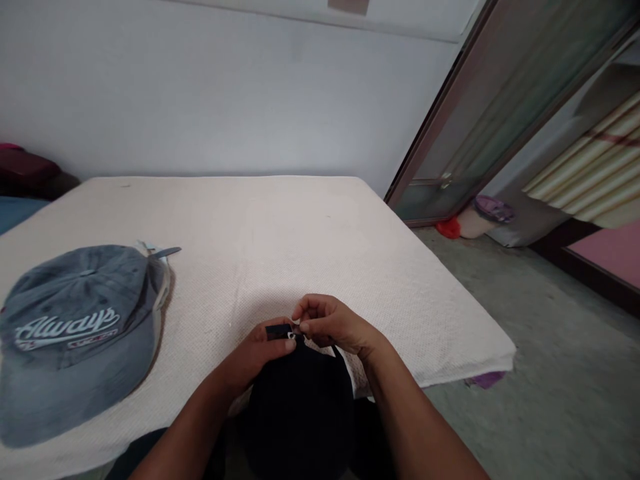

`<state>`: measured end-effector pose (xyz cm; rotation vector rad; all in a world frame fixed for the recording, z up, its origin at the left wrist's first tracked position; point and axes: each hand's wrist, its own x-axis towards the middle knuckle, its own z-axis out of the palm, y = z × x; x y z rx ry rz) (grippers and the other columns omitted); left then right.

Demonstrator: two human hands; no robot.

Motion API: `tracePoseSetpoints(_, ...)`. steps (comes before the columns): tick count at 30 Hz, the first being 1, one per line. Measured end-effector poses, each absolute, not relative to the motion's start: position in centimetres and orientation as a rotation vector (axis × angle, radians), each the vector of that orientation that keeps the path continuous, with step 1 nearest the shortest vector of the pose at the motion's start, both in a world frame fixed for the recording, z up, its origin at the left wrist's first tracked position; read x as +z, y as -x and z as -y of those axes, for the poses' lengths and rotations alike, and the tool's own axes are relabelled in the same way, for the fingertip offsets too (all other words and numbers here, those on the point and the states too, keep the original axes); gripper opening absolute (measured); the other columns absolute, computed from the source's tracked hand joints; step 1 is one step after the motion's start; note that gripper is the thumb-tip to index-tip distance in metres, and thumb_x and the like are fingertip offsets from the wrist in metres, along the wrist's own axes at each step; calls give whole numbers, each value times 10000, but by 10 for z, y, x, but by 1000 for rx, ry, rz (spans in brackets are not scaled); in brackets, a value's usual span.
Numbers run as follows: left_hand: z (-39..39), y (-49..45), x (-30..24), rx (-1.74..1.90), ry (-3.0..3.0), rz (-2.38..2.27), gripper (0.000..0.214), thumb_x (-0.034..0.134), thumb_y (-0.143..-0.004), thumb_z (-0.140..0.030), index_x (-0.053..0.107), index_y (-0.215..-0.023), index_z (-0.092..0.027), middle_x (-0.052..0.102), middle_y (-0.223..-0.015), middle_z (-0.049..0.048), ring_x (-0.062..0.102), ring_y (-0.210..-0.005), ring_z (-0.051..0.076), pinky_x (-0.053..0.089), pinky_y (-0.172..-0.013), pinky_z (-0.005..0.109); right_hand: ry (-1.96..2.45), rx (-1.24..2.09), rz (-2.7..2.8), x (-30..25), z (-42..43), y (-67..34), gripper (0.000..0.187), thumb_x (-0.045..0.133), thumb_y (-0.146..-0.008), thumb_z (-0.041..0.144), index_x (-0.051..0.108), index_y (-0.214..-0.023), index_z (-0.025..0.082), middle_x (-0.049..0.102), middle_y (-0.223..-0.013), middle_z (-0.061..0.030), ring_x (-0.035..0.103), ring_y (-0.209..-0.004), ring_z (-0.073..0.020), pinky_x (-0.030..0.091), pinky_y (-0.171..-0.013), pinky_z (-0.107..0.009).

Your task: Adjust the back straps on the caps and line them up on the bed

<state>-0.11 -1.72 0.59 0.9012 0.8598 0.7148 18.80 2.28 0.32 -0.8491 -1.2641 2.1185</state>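
Black cap (300,413), bottom centre, at near edge of pale cover (280,227); strap (279,331) clamped in left hand (253,350); right hand (337,323) alongside, finger closure unclear. Grey cap (85,287), lower left; cover extending toward wall (225,93), corner lower right.

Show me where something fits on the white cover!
The white cover looks bare between wall and right hand, and rightward to its edge. Crowded: by the gray cap, and where the left hand holds the black cap.

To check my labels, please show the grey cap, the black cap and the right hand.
Grey cap (75,328): head view, front lettering.
Black cap (300,410): head view, rounded crown.
Right hand (343,327): head view, hand's back.
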Motion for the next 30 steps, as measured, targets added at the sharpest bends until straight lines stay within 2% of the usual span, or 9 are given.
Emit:
tracePoseSetpoints(3, 19, 1, 6, 724, -879, -888, 244, 671, -746, -372, 678, -840, -147, 620, -695, 29, 516, -591, 129, 359, -554, 236, 861, 2110, 1288, 3, -23, -187, 200, 699, -728, 254, 591, -872, 166, 466, -560, 72, 321, -415, -30, 198, -378, -175)
tracePoseSetpoints(6, 19, -1, 3, 724, -828, -929, 240, 702, -727, -349, 680, -857, -147, 647, -714, 36, 549, -607, 137, 386, -582, 240, 855, 2103, 1282, 2, -23, -188, 192, 684, -745, 253, 588, -885, 163, 471, -563, 70, 348, -416, -33, 223, -377, -169)
tracePoseSetpoints(10, 19, -2, 1, 782, -715, -859, 189, 695, -740, -297, 683, -846, -141, 678, -740, 57, 608, -683, 161, 437, -671, 262, 850, 2097, 1264, 1, -21, -193, 201, 635, -788, 269, 578, -946, 158, 563, -655, 21, 485, -477, -64, 333, -425, -178)
tracePoseSetpoints(13, 19, -1, 2, 823, -608, -886, 170, 715, -715, -287, 683, -794, -140, 682, -698, 48, 608, -624, 144, 448, -636, 247, 868, 2119, 1268, 1, -19, -197, 205, 609, -810, 299, 584, -945, 147, 604, -704, -14, 550, -538, -95, 394, -483, -207)
tracePoseSetpoints(18, 19, -1, 4, 824, -585, -964, 187, 760, -655, -277, 691, -772, -149, 645, -598, 3, 531, -492, 94, 386, -504, 201, 860, 2150, 1191, 3, -18, -198, 179, 689, -735, 246, 592, -838, 137, 555, -623, 25, 451, -467, -54, 333, -448, -186)
tracePoseSetpoints(22, 19, 0, 4, 782, -705, -938, 169, 737, -683, -282, 697, -780, -150, 641, -633, 11, 525, -528, 102, 373, -528, 213, 791, 2154, 1173, 3, -18, -195, 188, 694, -726, 222, 588, -863, 147, 553, -601, 37, 415, -439, -45, 281, -421, -181)
tracePoseSetpoints(30, 18, 2, 2, 726, -790, -908, 144, 728, -700, -246, 705, -824, -177, 625, -676, -6, 506, -574, 84, 338, -557, 197, 727, 2152, 1222, -2, -18, -194, 222, 688, -745, 223, 591, -931, 150, 567, -632, 38, 430, -442, -43, 283, -411, -176)
